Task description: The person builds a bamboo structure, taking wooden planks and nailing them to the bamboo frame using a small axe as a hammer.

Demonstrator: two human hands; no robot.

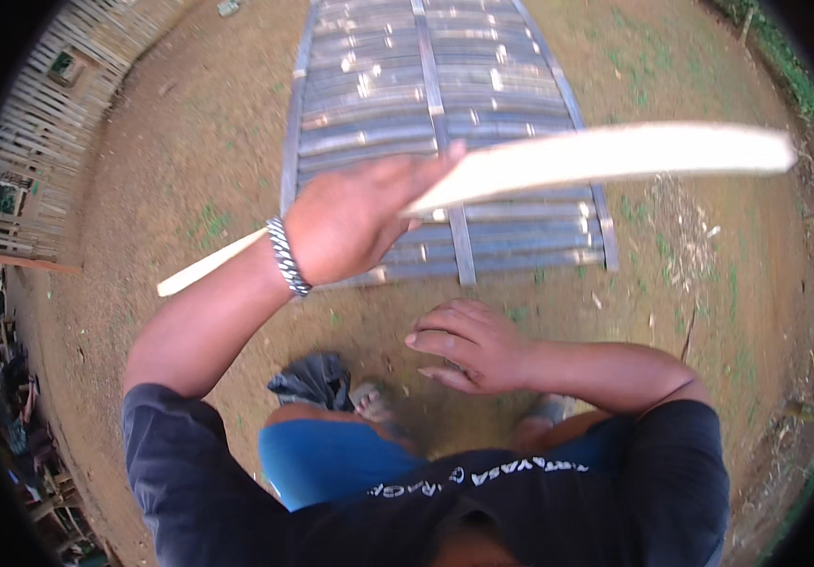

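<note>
My left hand (362,219), with a chain bracelet at the wrist, is closed around a long pale bamboo slat (606,156). The slat is raised and runs across the view, its narrow end passing behind my forearm at the left and its wide end far out to the right, blurred. Lower down, in front of my body, is my right hand (473,348), its fingers loosely bent and apart. Nothing shows in it, and it is apart from the slat.
A long rack of grey bamboo slats (464,236) lies ahead on bare earth. Between it and my legs is a black plastic bag (312,380) beside one foot. A woven bamboo fence (48,123) borders the left; pale shavings (681,231) are scattered at the right.
</note>
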